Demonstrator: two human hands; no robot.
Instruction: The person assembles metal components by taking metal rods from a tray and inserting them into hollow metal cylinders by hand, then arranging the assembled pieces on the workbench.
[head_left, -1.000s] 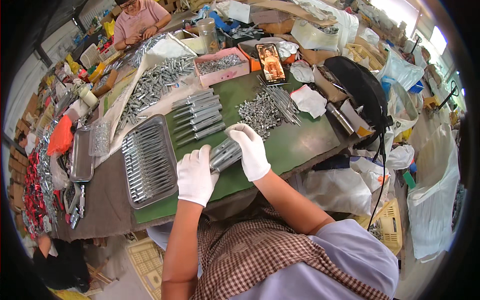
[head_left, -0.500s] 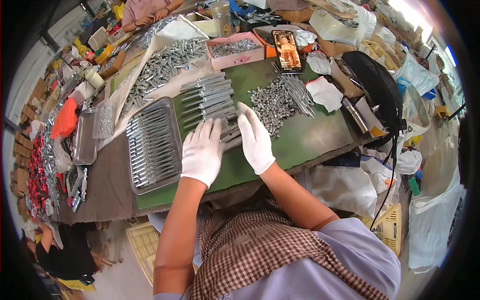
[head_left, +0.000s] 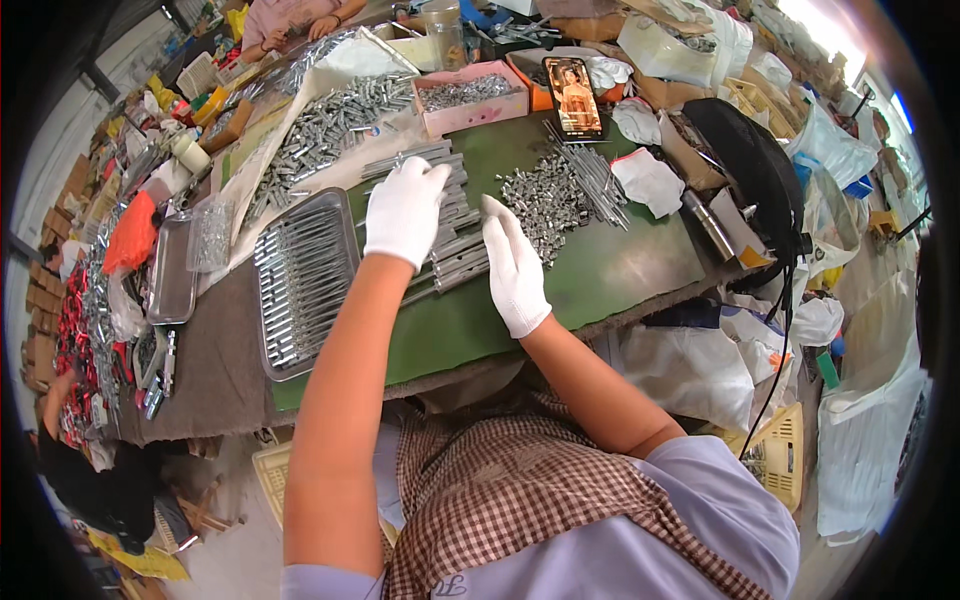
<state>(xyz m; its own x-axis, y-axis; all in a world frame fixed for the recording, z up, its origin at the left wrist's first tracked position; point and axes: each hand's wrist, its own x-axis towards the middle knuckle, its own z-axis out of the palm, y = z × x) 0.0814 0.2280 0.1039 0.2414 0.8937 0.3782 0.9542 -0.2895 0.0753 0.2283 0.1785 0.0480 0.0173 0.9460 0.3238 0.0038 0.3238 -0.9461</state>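
My left hand [head_left: 405, 212], in a white glove, is over the upper part of a row of slim metal rods [head_left: 462, 262] on the green mat. Its fingers are bent together and the fingertips point down, so what lies under them is hidden. My right hand [head_left: 516, 275], gloved too, stands at the right ends of the rods with its fingers stretched out. To the left, a metal tray [head_left: 352, 222] holds many similar rods laid in a row. Right of the rods is a heap of small metal sleeves [head_left: 545, 210].
Thin rods [head_left: 598, 185] lie past the sleeves, near an upright phone [head_left: 573, 98]. A pink box [head_left: 474, 103] of small parts and a pile of metal cylinders [head_left: 325, 140] are at the back. A black bag [head_left: 745, 165] stands right. Another person's hands [head_left: 300, 32] show far off.
My left hand has moved away from me, up along the row, and its fingers have bent. Lower rods have come into sight. My right hand has barely moved.
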